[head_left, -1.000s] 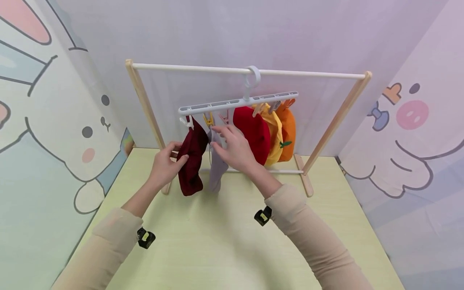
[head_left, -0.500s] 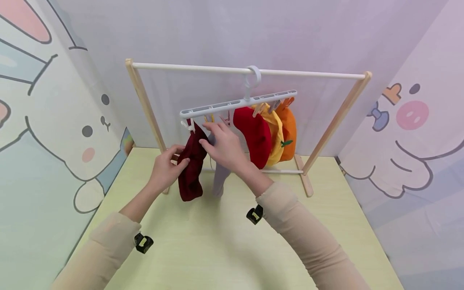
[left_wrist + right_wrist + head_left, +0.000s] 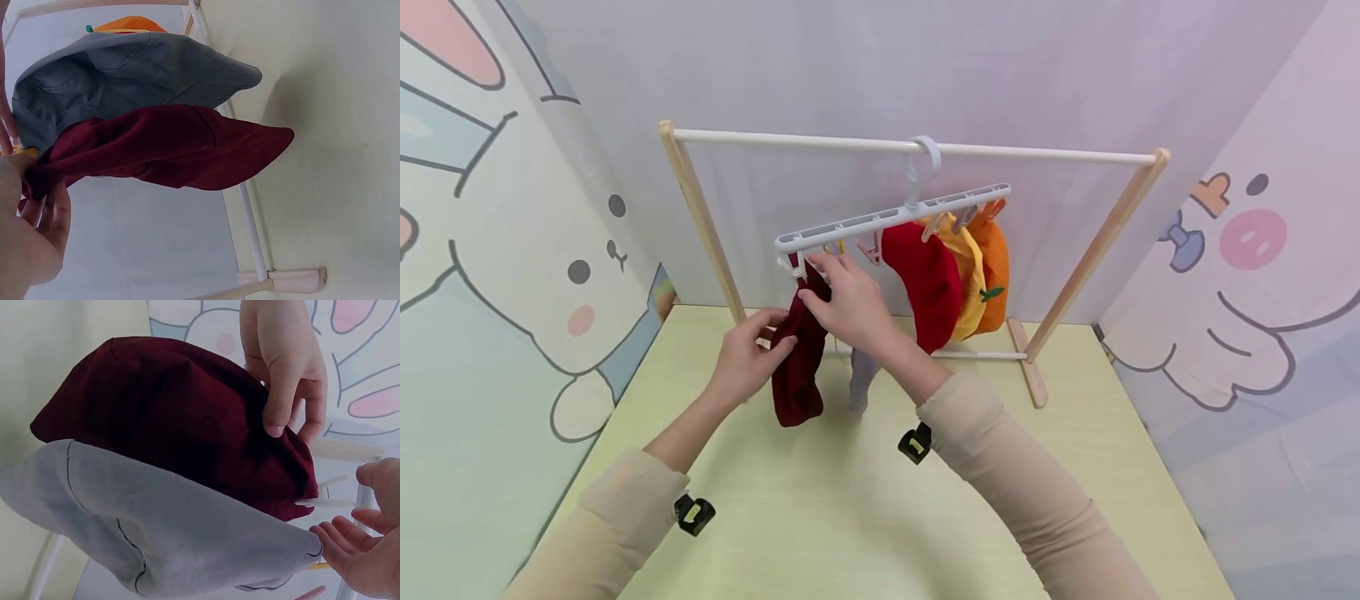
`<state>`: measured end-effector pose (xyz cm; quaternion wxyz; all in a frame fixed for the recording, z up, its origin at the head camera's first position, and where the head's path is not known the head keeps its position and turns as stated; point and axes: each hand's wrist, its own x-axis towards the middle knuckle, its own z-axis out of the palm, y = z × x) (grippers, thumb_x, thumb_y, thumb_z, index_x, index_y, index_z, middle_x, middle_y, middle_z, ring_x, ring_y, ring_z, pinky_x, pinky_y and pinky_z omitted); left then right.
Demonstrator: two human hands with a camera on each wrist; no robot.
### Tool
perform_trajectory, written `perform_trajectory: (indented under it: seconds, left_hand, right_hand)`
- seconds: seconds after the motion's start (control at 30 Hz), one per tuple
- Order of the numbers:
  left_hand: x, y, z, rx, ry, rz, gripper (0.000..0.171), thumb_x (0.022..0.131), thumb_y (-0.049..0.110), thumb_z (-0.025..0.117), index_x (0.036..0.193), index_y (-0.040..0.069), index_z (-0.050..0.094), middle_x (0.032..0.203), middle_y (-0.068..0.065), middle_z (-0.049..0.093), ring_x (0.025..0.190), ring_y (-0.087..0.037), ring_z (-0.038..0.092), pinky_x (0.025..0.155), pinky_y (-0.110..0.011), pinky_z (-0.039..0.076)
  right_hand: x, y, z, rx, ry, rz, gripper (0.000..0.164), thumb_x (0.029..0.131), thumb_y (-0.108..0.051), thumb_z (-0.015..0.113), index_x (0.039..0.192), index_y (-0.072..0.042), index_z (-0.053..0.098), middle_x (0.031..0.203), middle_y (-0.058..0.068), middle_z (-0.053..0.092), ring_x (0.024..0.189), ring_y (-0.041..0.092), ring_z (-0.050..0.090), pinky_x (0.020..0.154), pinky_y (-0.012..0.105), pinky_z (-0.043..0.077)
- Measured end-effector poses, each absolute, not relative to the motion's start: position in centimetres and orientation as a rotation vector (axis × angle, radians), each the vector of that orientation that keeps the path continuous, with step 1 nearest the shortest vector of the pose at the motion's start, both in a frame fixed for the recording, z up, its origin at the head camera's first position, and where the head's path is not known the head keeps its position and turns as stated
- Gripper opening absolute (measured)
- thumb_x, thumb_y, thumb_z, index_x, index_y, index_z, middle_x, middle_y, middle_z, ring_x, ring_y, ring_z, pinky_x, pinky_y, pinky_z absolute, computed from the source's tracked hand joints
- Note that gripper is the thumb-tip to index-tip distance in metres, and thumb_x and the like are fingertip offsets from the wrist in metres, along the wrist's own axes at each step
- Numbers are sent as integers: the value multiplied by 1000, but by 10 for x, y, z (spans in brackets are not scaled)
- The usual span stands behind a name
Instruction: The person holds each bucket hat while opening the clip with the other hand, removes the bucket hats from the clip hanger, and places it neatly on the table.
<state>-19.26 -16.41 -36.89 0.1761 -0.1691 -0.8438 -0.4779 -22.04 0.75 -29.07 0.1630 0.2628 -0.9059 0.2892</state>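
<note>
A maroon cloth hat [image 3: 797, 375] hangs by a white clip [image 3: 792, 267] at the left end of a white hanger [image 3: 891, 219]. My left hand [image 3: 745, 358] pinches that hat's edge between thumb and fingers, just below the clip. Spread apart, the thumb and fingers of my right hand [image 3: 853, 304] are beside the white clip. In the right wrist view, the fingers of this right hand [image 3: 369, 544] are right at the corner of a grey hat [image 3: 181, 519]. Behind my right hand, a yellow clip [image 3: 835, 247] partly shows.
Farther right on the hanger are a red hat [image 3: 928, 292], a yellow hat [image 3: 967, 292] and an orange hat [image 3: 997, 275]. A pink clip [image 3: 870, 248] hangs left of the red one. The wood-ended rack [image 3: 1105, 237] stands on a pale table [image 3: 820, 517].
My right hand has moved left from the grey hat toward the white clip. My left hand keeps the maroon hat, shifting slightly right. The hanger's left end has swung nearer.
</note>
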Motion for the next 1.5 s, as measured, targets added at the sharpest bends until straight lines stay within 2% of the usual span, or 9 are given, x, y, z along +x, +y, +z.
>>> perform_trajectory:
  seconds: [0.27, 0.5, 0.73, 1.03, 1.23, 1.5]
  left_hand:
    - [-188, -165, -370, -539, -2396, -1351, 27, 79, 12, 61, 106, 11, 58, 96, -2, 59, 74, -13, 59, 57, -21, 49]
    - [-164, -151, -342, -530, -2395, -1377, 27, 77, -1, 61, 104, -1, 58, 94, -14, 59, 75, -25, 60, 58, -21, 48]
    - [-162, -149, -341, -518, -2425, -1366, 26, 77, 0, 61, 103, 0, 59, 96, -14, 60, 76, -24, 59, 57, -21, 48]
    - [-160, -145, -344, -551, -2412, -1407, 24, 76, -2, 61, 100, -1, 60, 96, -14, 61, 76, -23, 58, 57, -24, 48]
    - [-160, -144, -344, -565, -2410, -1433, 24, 75, -2, 62, 99, 0, 61, 96, -13, 61, 76, -23, 58, 57, -25, 48]
    - [-159, -144, -344, -554, -2421, -1433, 24, 75, -1, 62, 99, 1, 61, 96, -12, 61, 76, -22, 58, 57, -23, 48]
  right_hand:
    - [-223, 3, -295, 731, -2590, 872, 41, 81, -26, 58, 118, -11, 49, 107, 3, 54, 92, 13, 55, 71, 29, 46]
    - [-225, -4, -298, 662, -2577, 858, 38, 80, -30, 59, 112, -11, 52, 98, 1, 56, 85, 10, 54, 66, 30, 44]
    - [-226, -10, -298, 637, -2597, 866, 31, 80, -29, 58, 105, -11, 53, 90, 1, 56, 78, 9, 52, 63, 27, 43]
    - [-227, -14, -302, 586, -2587, 853, 22, 80, -32, 57, 86, -12, 53, 72, -2, 49, 66, 10, 47, 56, 25, 38]
    - [-227, -17, -305, 539, -2544, 879, 23, 80, -36, 56, 80, -13, 53, 69, -3, 49, 63, 9, 48, 55, 24, 39]
    - [-227, -20, -307, 489, -2534, 828, 26, 80, -40, 54, 80, -14, 54, 69, -4, 53, 62, 10, 52, 54, 25, 41]
